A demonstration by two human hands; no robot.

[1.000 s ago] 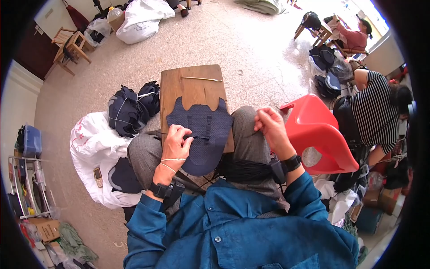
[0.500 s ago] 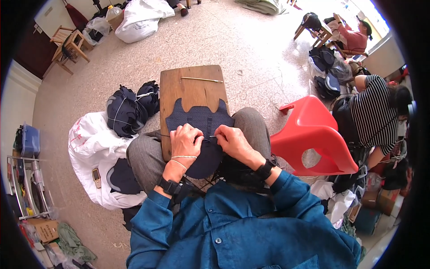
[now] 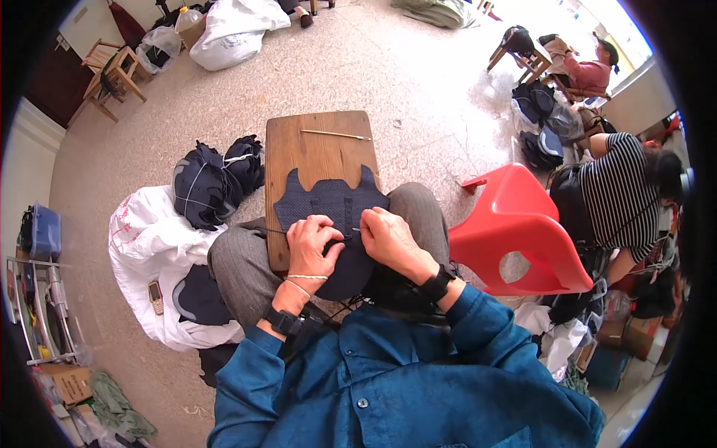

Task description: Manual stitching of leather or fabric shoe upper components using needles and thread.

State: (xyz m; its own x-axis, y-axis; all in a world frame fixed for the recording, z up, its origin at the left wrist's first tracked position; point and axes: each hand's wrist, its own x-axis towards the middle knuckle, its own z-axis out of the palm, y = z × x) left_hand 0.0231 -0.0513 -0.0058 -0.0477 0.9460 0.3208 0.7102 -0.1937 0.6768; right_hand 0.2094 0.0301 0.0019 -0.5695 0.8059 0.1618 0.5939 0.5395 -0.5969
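Note:
A dark navy fabric piece [image 3: 328, 196], cut in a shape like a shoe upper, lies across the near half of a wooden bench [image 3: 317, 153] and over my lap. Two narrow points stick up at its far edge, and a rounded dark part [image 3: 347, 275] hangs toward me. My left hand [image 3: 312, 245] presses on the fabric, its thumb and forefinger pinching a fold near the middle. Close beside it, my right hand [image 3: 388, 237] is closed around a thin tool whose small metallic tip shows at the fabric; the rest is hidden. A long thin rod [image 3: 336, 135] rests at the bench's far end.
Tied bundles of dark pieces [image 3: 209, 183] stand left of the bench, by a white sack [image 3: 142, 231] with a phone [image 3: 155, 297] on it. A red plastic chair [image 3: 515, 224] is at my right. Beyond it sits a person in a striped top [image 3: 620, 190]; another sits farther back.
My left thumb and forefinger have shifted slightly toward me and to the right along the fabric. The right hand has turned a little, still close to the same spot. The view has tilted slightly.

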